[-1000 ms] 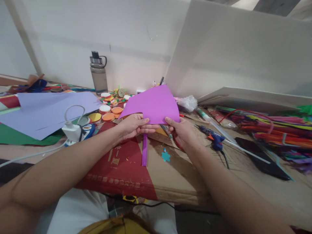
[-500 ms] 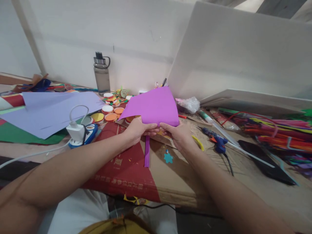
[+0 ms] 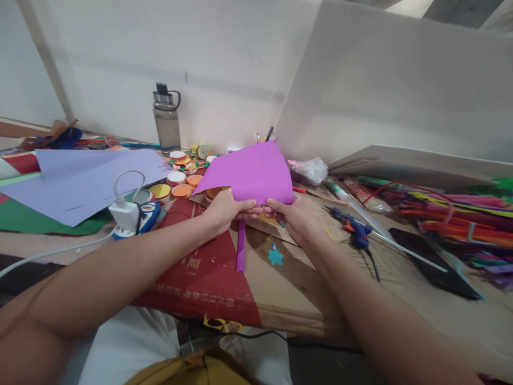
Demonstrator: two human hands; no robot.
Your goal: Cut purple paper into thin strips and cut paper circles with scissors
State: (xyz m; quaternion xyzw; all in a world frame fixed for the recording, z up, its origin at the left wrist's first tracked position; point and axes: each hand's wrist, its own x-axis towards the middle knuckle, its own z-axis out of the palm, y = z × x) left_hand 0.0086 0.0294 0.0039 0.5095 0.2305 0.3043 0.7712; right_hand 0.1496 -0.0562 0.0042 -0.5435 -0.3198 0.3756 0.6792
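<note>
A purple sheet [image 3: 256, 172] is held up over the table, its near edge pinched between thumbs and fingers. My left hand [image 3: 230, 209] grips that edge at the middle, and my right hand [image 3: 290, 213] grips it just to the right, with the two thumbs almost touching. The sheet curves away from me toward the wall. Below my left hand a narrow purple strip [image 3: 241, 251] lies on the red and brown cardboard [image 3: 296, 291]. A teal star-shaped piece [image 3: 276, 256] rests on the cardboard to the right of the strip.
Behind stands a bottle [image 3: 166, 120], near several round lids [image 3: 176, 178]. On the left are lilac sheets [image 3: 92, 179] and a white plug [image 3: 125, 215] on a blue power strip. At right lie a blue glue gun [image 3: 358, 232], a black tablet-like object [image 3: 436, 267] and colourful pipe cleaners [image 3: 460, 214].
Both thumbs have shifted slightly along the near edge, with a small gap now between them. The sheet stays held in nearly the same place, and the view has shifted slightly.
</note>
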